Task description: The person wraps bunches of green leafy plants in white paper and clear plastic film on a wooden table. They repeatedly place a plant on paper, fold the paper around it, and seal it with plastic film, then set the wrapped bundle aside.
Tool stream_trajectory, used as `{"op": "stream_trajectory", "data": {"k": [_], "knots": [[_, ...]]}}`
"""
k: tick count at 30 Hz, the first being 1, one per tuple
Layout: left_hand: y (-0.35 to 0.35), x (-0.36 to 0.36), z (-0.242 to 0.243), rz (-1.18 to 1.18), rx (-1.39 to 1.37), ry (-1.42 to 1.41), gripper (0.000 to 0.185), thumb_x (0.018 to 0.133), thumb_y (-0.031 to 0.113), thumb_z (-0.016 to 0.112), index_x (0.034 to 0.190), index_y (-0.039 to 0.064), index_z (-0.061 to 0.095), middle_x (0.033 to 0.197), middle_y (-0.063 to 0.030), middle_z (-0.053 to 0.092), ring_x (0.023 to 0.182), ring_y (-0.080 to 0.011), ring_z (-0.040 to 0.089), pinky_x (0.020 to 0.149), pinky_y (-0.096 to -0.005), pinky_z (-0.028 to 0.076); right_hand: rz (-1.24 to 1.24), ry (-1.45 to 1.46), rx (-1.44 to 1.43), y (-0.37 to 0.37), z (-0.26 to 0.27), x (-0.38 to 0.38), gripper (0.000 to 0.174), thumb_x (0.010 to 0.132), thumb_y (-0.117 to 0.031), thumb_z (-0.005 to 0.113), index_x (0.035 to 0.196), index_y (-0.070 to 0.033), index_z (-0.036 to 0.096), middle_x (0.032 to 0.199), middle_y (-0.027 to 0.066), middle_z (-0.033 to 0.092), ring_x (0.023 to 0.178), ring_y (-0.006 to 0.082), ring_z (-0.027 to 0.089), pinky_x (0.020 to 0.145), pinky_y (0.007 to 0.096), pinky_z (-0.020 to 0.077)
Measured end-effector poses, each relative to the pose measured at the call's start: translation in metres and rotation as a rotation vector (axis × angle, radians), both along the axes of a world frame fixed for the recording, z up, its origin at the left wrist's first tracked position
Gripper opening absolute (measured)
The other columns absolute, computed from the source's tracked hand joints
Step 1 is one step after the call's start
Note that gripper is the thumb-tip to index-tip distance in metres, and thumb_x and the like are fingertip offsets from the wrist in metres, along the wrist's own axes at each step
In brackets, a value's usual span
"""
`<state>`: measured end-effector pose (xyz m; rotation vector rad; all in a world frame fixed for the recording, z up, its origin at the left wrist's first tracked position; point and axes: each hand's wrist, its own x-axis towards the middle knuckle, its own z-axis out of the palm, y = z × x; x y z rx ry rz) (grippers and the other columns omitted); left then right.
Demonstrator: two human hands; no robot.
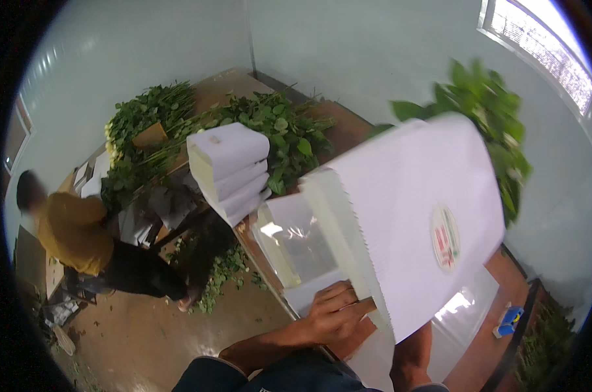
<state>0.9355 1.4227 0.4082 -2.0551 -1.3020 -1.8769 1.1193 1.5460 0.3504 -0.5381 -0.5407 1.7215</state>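
A bouquet wrap of white corrugated paper with a printed oval mark is raised before me, and leafy green stems show past its far edge. My left hand has curled fingers at the wrap's near lower edge; whether they grip it I cannot tell. My right hand is hidden behind the wrap; only its wrist and forearm show below. Beneath, on the brown table, lie clear plastic sleeves at the left and a clear sheet at the right.
Folded white paper wraps stand stacked at the table's left edge. Leafy cut stems lie beyond them, with pale-flowered bunches farther left. A blue tape dispenser sits at the right. A person in a mustard top works at the left.
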Motion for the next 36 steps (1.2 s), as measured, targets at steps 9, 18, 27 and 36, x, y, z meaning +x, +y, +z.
{"op": "stream_trajectory", "data": {"k": [9, 18, 27, 36], "knots": [[-0.045, 0.163, -0.114, -0.496, -0.562, -0.22, 0.034, 0.082, -0.01, 0.069, 0.113, 0.002, 0.075, 0.104, -0.0164, 0.067, 0.094, -0.0335, 0.068, 0.083, -0.0401, 0.056, -0.444, -0.272, -0.244, -0.131, -0.064, 0.26, 0.06, 0.101, -0.046, 0.057, 0.146, -0.006, 0.051, 0.146, 0.0143, 0.054, 0.13, 0.0318, 0.054, 0.111, 0.0487, 0.0451], [-0.093, 0.205, -0.155, -0.788, -1.042, -0.514, 0.019, 0.087, -0.011, 0.063, 0.103, -0.003, 0.069, 0.095, -0.011, 0.064, 0.092, -0.0208, 0.062, 0.081, -0.0304, 0.048, -0.522, -0.241, -0.566, -0.288, -0.143, 0.332, 0.063, 0.1, -0.046, 0.062, 0.148, -0.007, 0.05, 0.15, 0.0131, 0.051, 0.134, 0.0323, 0.051, 0.114, 0.0499, 0.042], [-0.028, 0.19, -0.178, -0.755, -1.512, -0.639, 0.027, 0.098, 0.012, 0.07, 0.122, -0.001, 0.07, 0.109, -0.0049, 0.072, 0.101, -0.0108, 0.064, 0.09, -0.0297, 0.053, -0.425, -0.155, -0.772, -0.253, -0.103, 0.305, 0.055, 0.107, -0.04, 0.055, 0.148, -0.004, 0.048, 0.147, 0.0165, 0.054, 0.135, 0.03, 0.051, 0.116, 0.0511, 0.0396], [0.105, 0.227, -0.157, -0.536, -1.53, -1.087, 0.031, 0.103, 0.025, 0.065, 0.123, 0.002, 0.066, 0.099, -0.0018, 0.069, 0.088, -0.0103, 0.065, 0.075, -0.0267, 0.054, -0.357, -1.586, 0.294, -0.09, -0.057, 0.302, 0.034, 0.101, -0.012, 0.063, 0.131, 0.002, 0.062, 0.131, 0.0179, 0.066, 0.126, 0.0317, 0.059, 0.11, 0.0426, 0.0434]]}}
